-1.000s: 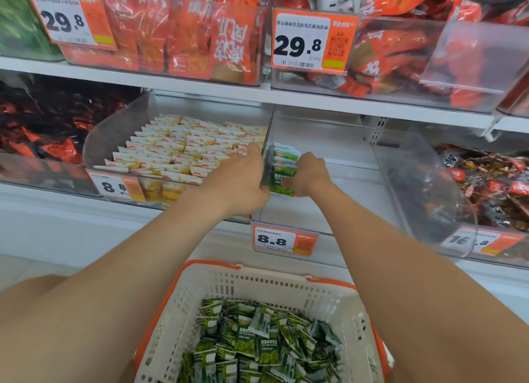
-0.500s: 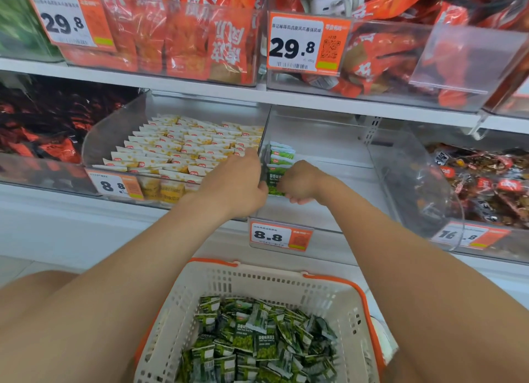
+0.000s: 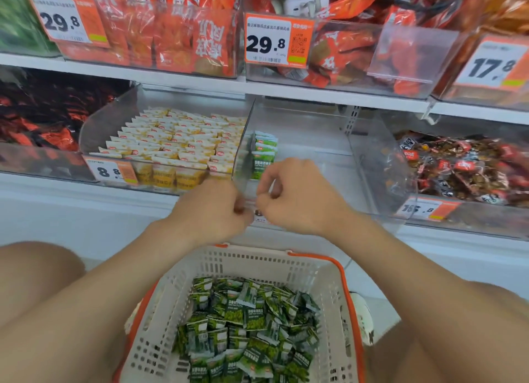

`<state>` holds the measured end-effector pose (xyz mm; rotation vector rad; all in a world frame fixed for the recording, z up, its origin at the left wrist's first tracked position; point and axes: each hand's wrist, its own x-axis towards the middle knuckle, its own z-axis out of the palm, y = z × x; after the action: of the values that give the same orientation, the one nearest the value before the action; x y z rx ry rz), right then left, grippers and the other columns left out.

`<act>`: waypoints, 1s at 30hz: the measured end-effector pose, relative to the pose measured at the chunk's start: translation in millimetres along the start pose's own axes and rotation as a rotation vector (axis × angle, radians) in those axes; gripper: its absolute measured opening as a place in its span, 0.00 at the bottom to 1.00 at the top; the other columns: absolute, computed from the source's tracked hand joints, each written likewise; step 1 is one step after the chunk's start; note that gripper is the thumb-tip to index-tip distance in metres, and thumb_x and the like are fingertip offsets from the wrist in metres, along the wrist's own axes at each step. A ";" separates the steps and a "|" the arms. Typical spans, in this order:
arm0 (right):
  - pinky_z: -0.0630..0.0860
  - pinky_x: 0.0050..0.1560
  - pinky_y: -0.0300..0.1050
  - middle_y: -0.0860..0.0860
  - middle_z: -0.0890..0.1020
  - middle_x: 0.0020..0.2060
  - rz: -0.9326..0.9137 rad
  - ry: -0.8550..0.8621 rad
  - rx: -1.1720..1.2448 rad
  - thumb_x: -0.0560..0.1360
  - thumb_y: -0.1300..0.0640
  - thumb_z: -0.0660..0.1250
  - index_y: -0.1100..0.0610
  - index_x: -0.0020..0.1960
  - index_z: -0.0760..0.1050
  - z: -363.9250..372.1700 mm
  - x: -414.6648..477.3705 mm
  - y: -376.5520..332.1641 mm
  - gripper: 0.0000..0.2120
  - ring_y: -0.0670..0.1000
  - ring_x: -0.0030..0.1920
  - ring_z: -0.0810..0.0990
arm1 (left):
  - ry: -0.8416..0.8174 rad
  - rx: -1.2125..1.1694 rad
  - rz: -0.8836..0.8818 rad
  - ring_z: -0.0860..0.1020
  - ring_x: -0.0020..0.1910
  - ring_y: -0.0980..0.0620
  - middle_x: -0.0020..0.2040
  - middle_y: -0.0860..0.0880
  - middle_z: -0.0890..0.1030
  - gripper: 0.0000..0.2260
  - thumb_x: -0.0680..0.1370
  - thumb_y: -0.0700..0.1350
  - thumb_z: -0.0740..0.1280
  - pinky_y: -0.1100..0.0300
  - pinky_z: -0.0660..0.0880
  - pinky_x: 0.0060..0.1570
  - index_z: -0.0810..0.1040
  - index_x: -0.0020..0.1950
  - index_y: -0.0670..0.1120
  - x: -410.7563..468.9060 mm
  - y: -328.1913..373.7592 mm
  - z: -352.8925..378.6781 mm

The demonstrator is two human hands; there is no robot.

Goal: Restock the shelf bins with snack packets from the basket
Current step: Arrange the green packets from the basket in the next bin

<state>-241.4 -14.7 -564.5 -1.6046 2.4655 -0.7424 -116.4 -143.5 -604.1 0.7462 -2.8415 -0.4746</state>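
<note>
A white shelf [image 3: 286, 92] carries clear bins side by side. Below it, between the person's forearms, stands a white basket [image 3: 257, 256] with an orange rim, and a loose heap of green snack packets [image 3: 246, 325] lies in it. The middle bin [image 3: 315, 142] is mostly bare. To its left, sharing a clear wall with it, the left bin [image 3: 94, 130] is filled with neat rows of yellow packets [image 3: 177, 142].

The left hand [image 3: 211, 208] and right hand [image 3: 297, 196] hang close together, just in front of the middle bin's front edge and above the basket's far rim. Both have their fingers curled inward, and no packet shows in either.

A short row of green packets [image 3: 264, 153] stands on edge in the middle bin against its left wall, just beyond the right hand. A price tag [image 3: 259, 215] peeks out between the two hands.
</note>
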 end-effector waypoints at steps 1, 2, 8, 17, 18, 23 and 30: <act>0.82 0.40 0.45 0.48 0.83 0.32 -0.026 -0.099 -0.064 0.70 0.52 0.67 0.51 0.39 0.82 5.4 -10.8 -1.6 0.06 0.49 0.38 0.82 | -0.148 0.031 -0.009 0.73 0.28 0.48 0.25 0.49 0.71 0.18 0.76 0.53 0.67 0.56 0.69 0.31 0.72 0.29 0.45 -4.3 -1.7 8.6; 0.83 0.40 0.49 0.50 0.84 0.35 -0.052 -0.202 -0.138 0.70 0.51 0.67 0.53 0.41 0.83 12.8 -19.9 -1.9 0.08 0.52 0.40 0.83 | -0.289 0.078 -0.023 0.75 0.30 0.48 0.27 0.50 0.73 0.17 0.77 0.53 0.67 0.56 0.69 0.33 0.73 0.31 0.46 -7.7 -2.6 17.6; 0.67 0.31 0.43 0.49 0.70 0.35 -0.143 -0.563 -0.492 0.77 0.53 0.66 0.53 0.41 0.71 70.2 -61.4 16.6 0.08 0.51 0.32 0.71 | -0.772 0.376 -0.040 0.73 0.33 0.46 0.31 0.48 0.74 0.18 0.81 0.46 0.65 0.52 0.75 0.39 0.70 0.31 0.46 -16.8 -15.9 108.9; 0.76 0.42 0.49 0.49 0.69 0.38 -0.163 -0.681 -0.599 0.79 0.59 0.64 0.54 0.48 0.67 109.6 -51.9 39.7 0.05 0.50 0.34 0.70 | -0.806 0.384 -0.262 0.70 0.34 0.50 0.38 0.48 0.71 0.09 0.82 0.37 0.61 0.50 0.78 0.45 0.71 0.42 0.43 -29.5 -103.2 226.5; 0.76 0.44 0.50 0.49 0.69 0.39 -0.162 -0.686 -0.595 0.79 0.59 0.64 0.53 0.50 0.67 113.8 -48.9 41.2 0.05 0.50 0.34 0.69 | -0.806 0.372 -0.281 0.72 0.35 0.50 0.39 0.48 0.73 0.07 0.82 0.37 0.61 0.51 0.78 0.43 0.72 0.45 0.42 -32.4 -112.5 237.4; 0.72 0.38 0.47 0.49 0.70 0.38 -0.176 -0.693 -0.648 0.80 0.59 0.64 0.52 0.49 0.67 136.6 -40.0 49.2 0.06 0.50 0.33 0.69 | -0.858 0.258 -0.371 0.77 0.44 0.48 0.55 0.45 0.78 0.19 0.83 0.37 0.62 0.55 0.74 0.38 0.68 0.74 0.40 -52.7 -139.5 287.5; 0.69 0.31 0.46 0.50 0.72 0.41 -0.158 -0.753 -0.660 0.80 0.61 0.63 0.53 0.49 0.68 152.0 -35.8 52.4 0.06 0.50 0.36 0.74 | -0.750 0.193 -0.435 0.78 0.45 0.49 0.60 0.42 0.77 0.29 0.83 0.39 0.66 0.57 0.74 0.39 0.57 0.80 0.40 -65.7 -154.6 317.7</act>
<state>-216.8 -17.8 -727.4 -1.8006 2.0844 0.6568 -65.7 -155.1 -959.7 1.5160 -3.4317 -0.6564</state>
